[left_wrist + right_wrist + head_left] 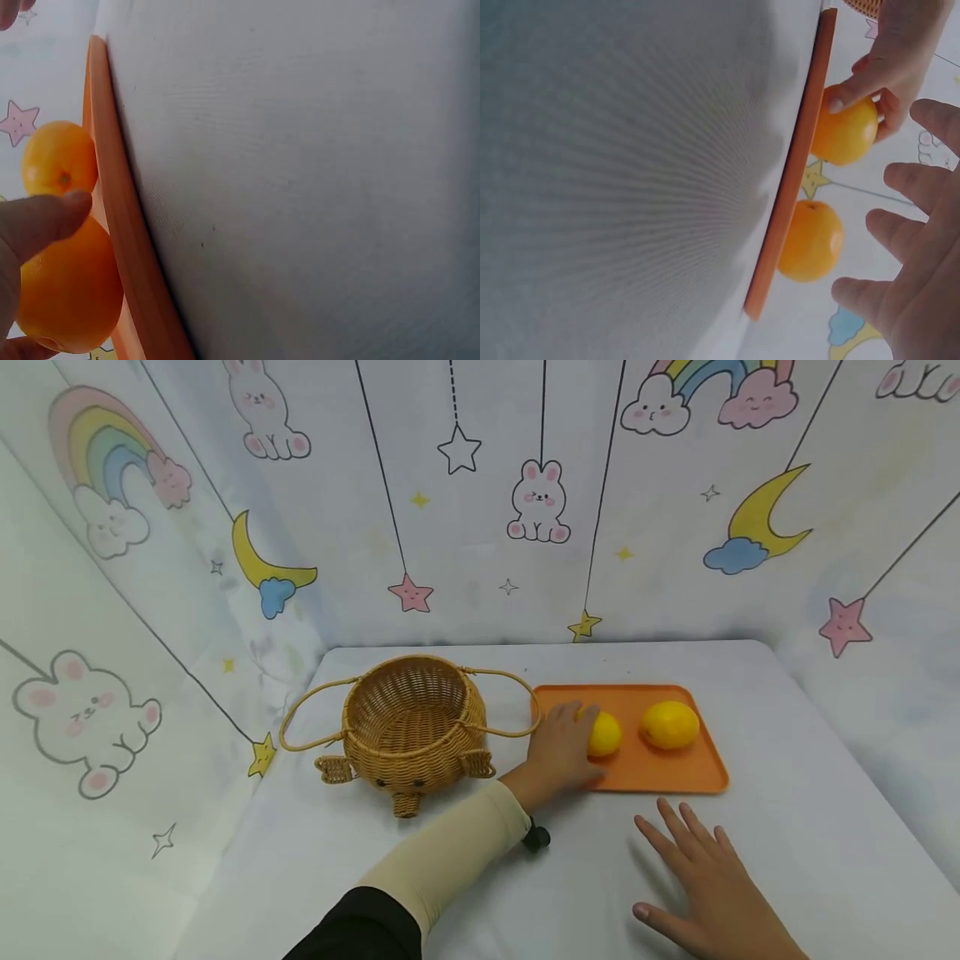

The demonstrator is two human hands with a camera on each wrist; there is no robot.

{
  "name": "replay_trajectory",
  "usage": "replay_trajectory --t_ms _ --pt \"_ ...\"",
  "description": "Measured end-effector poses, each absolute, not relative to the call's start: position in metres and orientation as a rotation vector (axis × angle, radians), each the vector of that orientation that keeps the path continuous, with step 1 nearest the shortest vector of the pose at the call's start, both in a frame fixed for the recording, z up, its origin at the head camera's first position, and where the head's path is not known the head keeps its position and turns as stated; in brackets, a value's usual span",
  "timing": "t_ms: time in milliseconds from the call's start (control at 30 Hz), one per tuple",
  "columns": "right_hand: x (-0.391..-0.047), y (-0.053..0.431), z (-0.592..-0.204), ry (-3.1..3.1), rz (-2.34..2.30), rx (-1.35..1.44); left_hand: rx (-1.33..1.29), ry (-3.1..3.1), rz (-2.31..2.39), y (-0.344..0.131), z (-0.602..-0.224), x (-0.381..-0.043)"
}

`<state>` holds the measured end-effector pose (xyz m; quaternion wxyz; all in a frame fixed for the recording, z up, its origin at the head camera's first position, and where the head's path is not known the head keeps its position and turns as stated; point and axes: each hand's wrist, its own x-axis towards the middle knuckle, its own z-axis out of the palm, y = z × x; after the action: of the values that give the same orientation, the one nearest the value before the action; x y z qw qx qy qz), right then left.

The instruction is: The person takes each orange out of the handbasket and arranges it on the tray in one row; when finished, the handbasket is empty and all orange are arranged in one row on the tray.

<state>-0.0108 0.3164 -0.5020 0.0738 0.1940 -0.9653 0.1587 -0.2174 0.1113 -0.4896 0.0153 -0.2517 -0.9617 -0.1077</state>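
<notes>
Two yellow-orange oranges lie on an orange tray (630, 783). My left hand (558, 747) reaches across to the left orange (604, 735), its fingers around the far left side and its thumb across the near side. In the right wrist view the thumb (859, 86) lies on that orange (846, 133), with other fingers behind it. The right orange (670, 725) sits apart from both hands. My right hand (701, 877) hovers in front of the tray, fingers spread and holding nothing.
To the left of the tray stands a woven wicker basket (408, 752) with an animal face, ears and two loop handles; the right handle (517, 677) reaches the tray's left edge. A white cloth (795, 760) covers the table. Behind it hangs a patterned backdrop (480, 527).
</notes>
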Motion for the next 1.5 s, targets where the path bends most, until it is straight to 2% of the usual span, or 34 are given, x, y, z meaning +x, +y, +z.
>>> replay_trajectory --t_ms 433,667,867,1033,1267,1500 --pt "-0.019 0.31 -0.496 -2.982 0.531 0.565 -0.751 -2.97 -0.463 0.101 -0.484 -0.218" --pt "-0.021 0.306 -0.497 -2.92 0.525 0.618 -0.843 -2.926 -0.797 0.082 -0.451 -0.202" --pt "-0.024 0.3 -0.492 -2.943 0.546 0.618 -0.895 -2.876 -1.321 0.042 -0.409 -0.198" --pt "-0.03 0.294 -0.487 -3.053 0.528 0.575 -0.788 -2.853 -1.635 -0.001 -0.378 -0.196" --pt "-0.033 0.292 -0.486 -3.048 0.498 0.595 -0.618 -2.819 -1.787 -0.062 -0.353 -0.202" --pt "-0.036 0.288 -0.488 -2.999 0.529 0.644 -0.436 -2.814 -1.749 -0.114 -0.345 -0.211"
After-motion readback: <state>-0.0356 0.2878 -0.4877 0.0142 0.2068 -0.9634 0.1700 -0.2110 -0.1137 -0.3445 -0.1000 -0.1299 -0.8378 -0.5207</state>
